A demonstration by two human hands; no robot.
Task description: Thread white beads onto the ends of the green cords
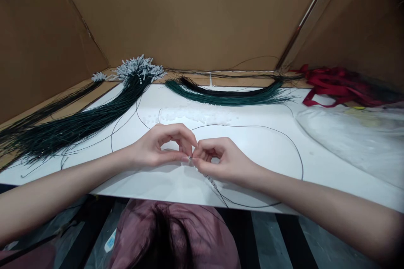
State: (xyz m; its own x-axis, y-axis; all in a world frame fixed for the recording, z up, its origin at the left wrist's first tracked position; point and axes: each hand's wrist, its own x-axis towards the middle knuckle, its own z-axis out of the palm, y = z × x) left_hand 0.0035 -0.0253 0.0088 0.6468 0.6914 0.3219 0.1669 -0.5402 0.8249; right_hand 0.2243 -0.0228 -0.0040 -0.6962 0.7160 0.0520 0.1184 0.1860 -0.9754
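My left hand [170,145] and my right hand [222,159] meet fingertip to fingertip just above the white board [139,187]. Thumb and forefinger of the left pinch a tiny white bead. The right fingers are closed on a thin dark wire beside that bead. A short run of beaded wire [211,181] trails below the right hand. One long loop of dark wire [301,155] curves round the right side over the board. Behind the hands lies a loose spread of small white beads [202,114].
At the left lies a thick bundle of dark green wires [94,128] with white beaded tips [139,69]. A curved bundle of plain wires [227,96] rests at the back. Red ribbon [331,86] and a clear plastic bag [353,143] are at right. Cardboard walls [195,17] enclose the board.
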